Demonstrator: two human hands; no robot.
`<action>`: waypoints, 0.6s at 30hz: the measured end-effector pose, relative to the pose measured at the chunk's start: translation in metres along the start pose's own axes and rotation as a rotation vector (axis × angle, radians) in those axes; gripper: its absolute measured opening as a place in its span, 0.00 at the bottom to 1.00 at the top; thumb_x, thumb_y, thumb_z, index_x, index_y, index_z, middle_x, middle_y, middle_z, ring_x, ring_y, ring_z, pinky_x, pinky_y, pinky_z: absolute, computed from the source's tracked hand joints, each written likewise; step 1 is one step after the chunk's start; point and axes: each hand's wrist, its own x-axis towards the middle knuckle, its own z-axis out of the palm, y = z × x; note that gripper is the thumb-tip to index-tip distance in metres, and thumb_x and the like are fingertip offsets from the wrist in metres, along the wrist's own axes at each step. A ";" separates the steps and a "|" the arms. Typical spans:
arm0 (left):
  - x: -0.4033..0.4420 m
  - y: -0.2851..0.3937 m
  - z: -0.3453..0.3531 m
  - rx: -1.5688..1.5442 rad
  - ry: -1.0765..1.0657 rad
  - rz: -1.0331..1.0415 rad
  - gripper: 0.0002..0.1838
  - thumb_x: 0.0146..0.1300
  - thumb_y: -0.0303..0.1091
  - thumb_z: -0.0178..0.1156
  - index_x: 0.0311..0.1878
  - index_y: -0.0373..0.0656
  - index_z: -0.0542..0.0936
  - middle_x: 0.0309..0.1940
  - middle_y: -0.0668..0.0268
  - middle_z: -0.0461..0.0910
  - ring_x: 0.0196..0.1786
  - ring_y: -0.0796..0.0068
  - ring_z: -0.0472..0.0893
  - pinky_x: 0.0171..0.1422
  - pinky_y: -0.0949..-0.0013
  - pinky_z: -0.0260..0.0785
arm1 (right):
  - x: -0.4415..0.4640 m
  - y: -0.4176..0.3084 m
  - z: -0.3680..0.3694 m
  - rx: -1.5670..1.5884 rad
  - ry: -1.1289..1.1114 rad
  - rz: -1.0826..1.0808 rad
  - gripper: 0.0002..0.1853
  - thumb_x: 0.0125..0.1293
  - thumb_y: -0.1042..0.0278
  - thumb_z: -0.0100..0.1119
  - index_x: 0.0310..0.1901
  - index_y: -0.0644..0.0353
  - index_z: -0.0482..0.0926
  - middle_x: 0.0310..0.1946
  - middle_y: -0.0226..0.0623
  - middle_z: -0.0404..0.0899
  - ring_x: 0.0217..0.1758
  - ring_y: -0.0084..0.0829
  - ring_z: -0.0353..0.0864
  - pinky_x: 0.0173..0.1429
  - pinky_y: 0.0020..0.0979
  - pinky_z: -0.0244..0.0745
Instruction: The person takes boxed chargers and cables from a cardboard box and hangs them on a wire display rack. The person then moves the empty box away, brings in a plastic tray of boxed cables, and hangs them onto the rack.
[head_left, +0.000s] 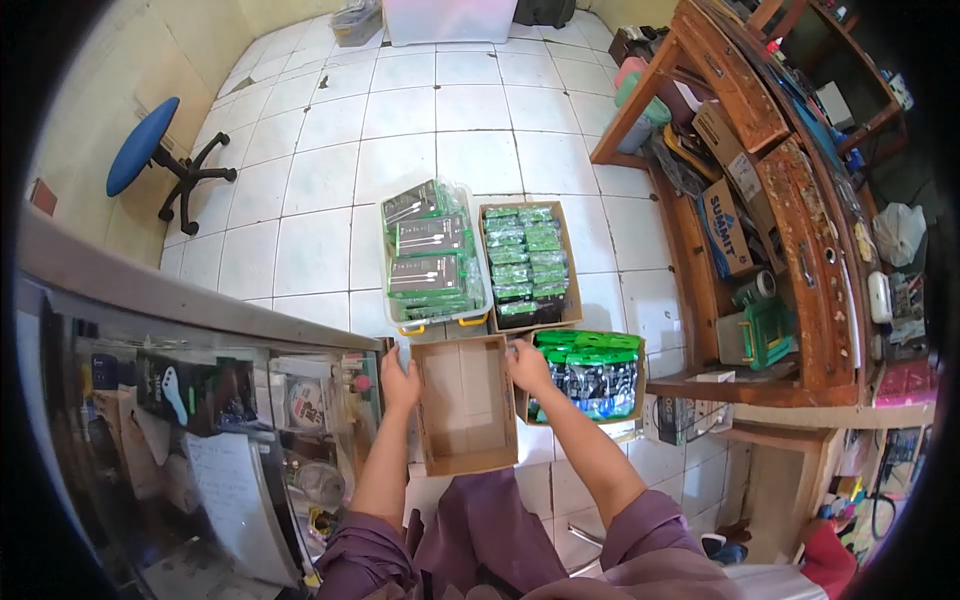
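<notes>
While a blue swivel chair point(145, 150) stands on the tiles at upper left, a glass display case point(190, 305) fills the lower left, close beside the left forearm, and a worn wooden desk point(800, 215) takes up the right side. Under the desk, a carton marked SUMMIT point(727, 230) and a green-lidded plastic box point(755, 338) are crowded among other goods.

Just below the centre, the left hand point(401, 383) and right hand point(529, 367) grip an open cardboard box point(464, 405) by its opposite sides, towards its upper corners; its bare brown bottom shows. Directly above it, a clear plastic tub point(443, 326) with yellow latches holds stacked black-and-green packs point(428, 273). Beside the tub, an upright carton point(574, 285) contains two columns of green, clear-wrapped packets point(530, 250). Right of the right hand, partly behind that forearm, another carton point(641, 385) is filled with green-topped packs point(590, 350).
</notes>
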 end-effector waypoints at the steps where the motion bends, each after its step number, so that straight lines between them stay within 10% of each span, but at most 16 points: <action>1: 0.016 -0.005 0.006 -0.002 0.010 0.001 0.30 0.64 0.31 0.58 0.68 0.31 0.65 0.63 0.43 0.71 0.67 0.44 0.69 0.72 0.53 0.61 | 0.020 0.005 0.004 0.020 0.032 -0.012 0.15 0.66 0.62 0.58 0.49 0.63 0.81 0.38 0.53 0.83 0.44 0.50 0.84 0.49 0.45 0.78; 7: 0.101 -0.035 0.043 0.104 0.198 0.172 0.32 0.63 0.25 0.53 0.70 0.26 0.60 0.68 0.39 0.64 0.71 0.40 0.64 0.76 0.53 0.57 | 0.120 0.024 0.040 0.179 0.045 0.013 0.18 0.73 0.63 0.51 0.57 0.64 0.78 0.50 0.54 0.81 0.54 0.48 0.81 0.59 0.40 0.75; 11: 0.170 -0.081 0.081 -0.407 0.221 -0.289 0.26 0.70 0.23 0.47 0.70 0.27 0.63 0.67 0.40 0.68 0.70 0.47 0.69 0.74 0.58 0.60 | 0.173 0.038 0.072 0.342 0.096 -0.059 0.19 0.76 0.63 0.46 0.61 0.65 0.76 0.55 0.55 0.80 0.58 0.47 0.80 0.63 0.37 0.72; 14: 0.181 -0.069 0.075 -0.748 0.192 -0.403 0.22 0.72 0.22 0.44 0.68 0.27 0.66 0.63 0.47 0.73 0.65 0.55 0.74 0.71 0.59 0.65 | 0.200 0.031 0.090 0.872 -0.008 0.175 0.20 0.79 0.62 0.46 0.63 0.67 0.74 0.57 0.39 0.80 0.59 0.29 0.77 0.65 0.31 0.70; 18: 0.188 -0.065 0.071 -1.075 0.209 -0.490 0.20 0.70 0.20 0.47 0.64 0.26 0.70 0.55 0.51 0.79 0.55 0.62 0.81 0.61 0.63 0.74 | 0.207 0.009 0.104 0.979 0.104 0.372 0.19 0.76 0.70 0.49 0.64 0.67 0.73 0.56 0.41 0.80 0.57 0.31 0.79 0.62 0.32 0.72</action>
